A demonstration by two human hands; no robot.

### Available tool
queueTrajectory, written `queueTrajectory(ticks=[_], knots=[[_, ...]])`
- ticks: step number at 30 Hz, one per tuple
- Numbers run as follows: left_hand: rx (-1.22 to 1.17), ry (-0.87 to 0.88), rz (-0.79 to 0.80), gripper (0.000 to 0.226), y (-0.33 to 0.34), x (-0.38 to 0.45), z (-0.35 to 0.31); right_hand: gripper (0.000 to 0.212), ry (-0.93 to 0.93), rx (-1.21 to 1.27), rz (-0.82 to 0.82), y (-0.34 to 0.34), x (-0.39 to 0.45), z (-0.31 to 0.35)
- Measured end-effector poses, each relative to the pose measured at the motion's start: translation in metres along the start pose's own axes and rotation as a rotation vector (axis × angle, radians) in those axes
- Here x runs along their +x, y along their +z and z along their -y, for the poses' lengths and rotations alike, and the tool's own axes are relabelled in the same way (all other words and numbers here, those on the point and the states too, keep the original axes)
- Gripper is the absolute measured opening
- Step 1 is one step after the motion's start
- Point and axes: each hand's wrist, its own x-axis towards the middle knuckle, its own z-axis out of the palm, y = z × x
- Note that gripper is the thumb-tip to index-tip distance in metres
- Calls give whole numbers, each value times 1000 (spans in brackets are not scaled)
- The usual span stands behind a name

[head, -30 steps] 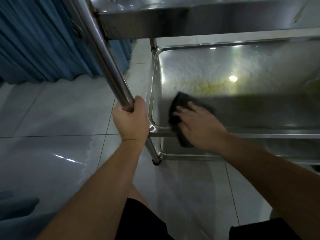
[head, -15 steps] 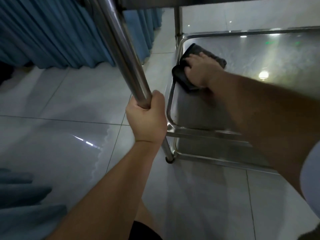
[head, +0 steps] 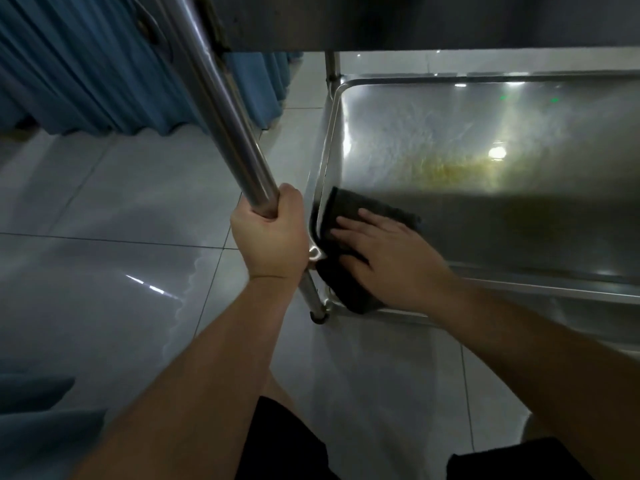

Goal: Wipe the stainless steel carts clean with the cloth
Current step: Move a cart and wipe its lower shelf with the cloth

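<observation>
Stainless steel cart (head: 346, 109) looks heavy, rigid and slick, best steadied by its upright post (head: 221, 109), which the left hand (head: 270, 237) grips; soft, light dark cloth (head: 349, 220) lies at the lower shelf's (head: 519, 216) near-left corner, pressed under the flat-fingered right hand (head: 391, 258).

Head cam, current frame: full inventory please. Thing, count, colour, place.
cart lower shelf: 1, stainless steel with a yellowish smear, right half of view
cart upper shelf: 1, steel, underside along the top edge
cart post: 1, polished steel, slanting from top centre down to the shelf's near left corner
rear post: 1, steel, at the shelf's far left corner
cloth: 1, black, draped over the shelf's near left corner
curtain: 1, blue, upper left
floor: grey glossy tiles
shorts: black, bottom edge
left hand: grips the cart post
right hand: flat, pressing on the cloth
</observation>
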Motion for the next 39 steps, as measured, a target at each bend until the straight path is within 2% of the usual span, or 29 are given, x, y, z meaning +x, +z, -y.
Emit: queueTrajectory(ticks=[5, 7, 8, 10, 13, 15, 18, 21, 23, 25, 28, 31, 36, 39], knots=[[-1, -37, 16, 25, -1, -3, -1, 63, 398, 6, -114, -14, -50, -73], [2, -50, 2, 27, 0, -6, 1, 66, 563, -14, -140, -16, -64, -85], [4, -54, -10, 28, 0, -6, 1, 67, 589, -37, -137, -15, -60, -80], [2, -63, -28, 28, 1, -7, 1, 67, 460, -59, -107, -10, -37, -53], [23, -52, -38, 29, 1, -6, -1, 62, 99, -42, -20, 3, 17, -2], [33, -37, -29, 30, 1, -7, -1, 60, 35, -11, 23, 3, 55, 14], [-7, -38, -2, 23, 1, -8, -2, 61, 109, -45, 10, -9, 97, -3], [-16, -30, -8, 30, 2, -8, -2, 55, 200, -103, -85, -30, 100, -62], [-23, -26, -15, 35, 4, -7, -2, 55, 360, -124, -174, -42, 76, -118], [-20, -25, -15, 30, 4, -7, -3, 62, 530, -114, -223, -55, 38, -174], [-12, -6, -13, 26, 4, -9, -1, 66, 706, -68, -215, -68, -14, -210], [2, 15, -22, 26, 4, -8, -1, 63, 761, -26, -171, -60, -28, -177], [30, -64, -35, 31, 4, -7, -4, 66, 411, -33, -106, -14, 5, -53], [45, -76, -15, 28, 2, -6, -6, 67, 270, -29, -42, 0, 35, 0]])
